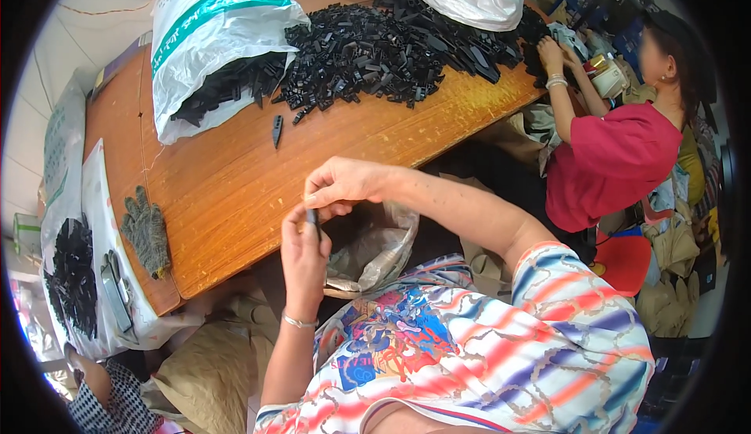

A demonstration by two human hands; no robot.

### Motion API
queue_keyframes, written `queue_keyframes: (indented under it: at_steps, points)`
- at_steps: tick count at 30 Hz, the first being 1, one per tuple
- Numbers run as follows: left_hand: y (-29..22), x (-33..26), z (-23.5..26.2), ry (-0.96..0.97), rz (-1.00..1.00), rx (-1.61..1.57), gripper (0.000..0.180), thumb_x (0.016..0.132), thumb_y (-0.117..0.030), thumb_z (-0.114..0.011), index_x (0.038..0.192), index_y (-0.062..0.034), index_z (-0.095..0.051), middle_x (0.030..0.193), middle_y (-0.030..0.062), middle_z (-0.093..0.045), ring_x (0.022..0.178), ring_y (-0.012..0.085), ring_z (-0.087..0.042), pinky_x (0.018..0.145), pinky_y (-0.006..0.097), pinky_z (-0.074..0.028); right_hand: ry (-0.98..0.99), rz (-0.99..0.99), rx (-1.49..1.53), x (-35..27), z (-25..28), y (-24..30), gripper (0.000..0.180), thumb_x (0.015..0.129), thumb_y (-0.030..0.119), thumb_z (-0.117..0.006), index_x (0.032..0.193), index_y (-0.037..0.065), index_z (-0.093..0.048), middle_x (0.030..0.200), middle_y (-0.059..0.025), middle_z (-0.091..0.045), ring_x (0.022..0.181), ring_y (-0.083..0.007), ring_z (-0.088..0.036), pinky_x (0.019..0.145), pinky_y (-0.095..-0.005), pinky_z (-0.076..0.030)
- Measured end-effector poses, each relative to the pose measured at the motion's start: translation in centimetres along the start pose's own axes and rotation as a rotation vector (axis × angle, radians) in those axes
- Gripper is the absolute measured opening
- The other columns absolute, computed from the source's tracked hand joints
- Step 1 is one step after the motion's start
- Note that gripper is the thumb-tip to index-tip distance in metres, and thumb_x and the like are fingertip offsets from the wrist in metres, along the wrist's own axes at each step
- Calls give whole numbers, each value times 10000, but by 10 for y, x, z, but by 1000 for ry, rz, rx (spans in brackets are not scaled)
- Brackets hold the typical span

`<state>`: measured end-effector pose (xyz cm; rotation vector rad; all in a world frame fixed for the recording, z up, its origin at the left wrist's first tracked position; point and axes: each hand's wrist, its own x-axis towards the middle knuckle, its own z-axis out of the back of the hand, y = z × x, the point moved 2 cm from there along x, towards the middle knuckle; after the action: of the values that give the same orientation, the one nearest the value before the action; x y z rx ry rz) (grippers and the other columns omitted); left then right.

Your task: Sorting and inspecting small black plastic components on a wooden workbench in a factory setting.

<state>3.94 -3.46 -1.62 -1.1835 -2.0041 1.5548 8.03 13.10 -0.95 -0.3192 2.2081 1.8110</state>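
Just off the near edge of the wooden table [235,191], my two hands meet over a small dark plastic piece [313,218]. My left hand [302,248] is closed around its lower part, fingers and thumb pressed together. From above, my right hand [343,184] pinches at its upper end, and those fingertips partly cover it. A heap of small black plastic pieces [360,59] spreads across the far side of the table. One loose black piece [277,130] lies apart, in front of the heap. Below my hands an open pale plastic bag [379,250] hangs near my lap.
A white sack with green bands [223,19] spills black pieces at the far left. Another white sack [473,0] stands behind the heap. A grey knitted glove [146,232] lies at the left edge. At right, a person in a red shirt [614,156] handles pieces.
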Motion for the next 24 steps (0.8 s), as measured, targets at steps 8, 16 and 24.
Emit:
queue_keyframes:
  at_steps: [8, 16, 24]
  points:
    - [16, -20, 17, 33, -601, 1344, 592, 782, -25, -624, 1334, -78, -414, 1073, 167, -545, 909, 329, -589, 694, 401, -494, -784, 568, -1262, 48, 51, 39, 63, 804, 97, -608, 842, 57, -638, 829, -120, -596, 723, -320, -626, 627, -413, -505]
    - [-37, 21, 23, -39, -870, 1312, 287, 824, -23, -567, 1096, -103, -608, 817, 138, -613, 696, 333, -611, 599, 383, -495, -683, 446, -1524, 67, 63, 44, 46, 766, 56, -574, 755, 27, -608, 891, -177, -543, 765, -357, -619, 641, -428, -508]
    - [-82, 148, 28, 186, -965, 1612, 349, 743, -14, -585, 1071, -125, -627, 929, 106, -539, 922, 271, -553, 745, 363, -499, -639, 450, -1100, 43, 41, 33, 143, 739, -20, -577, 876, -9, -540, 882, -220, -604, 882, -401, -577, 753, -443, -472]
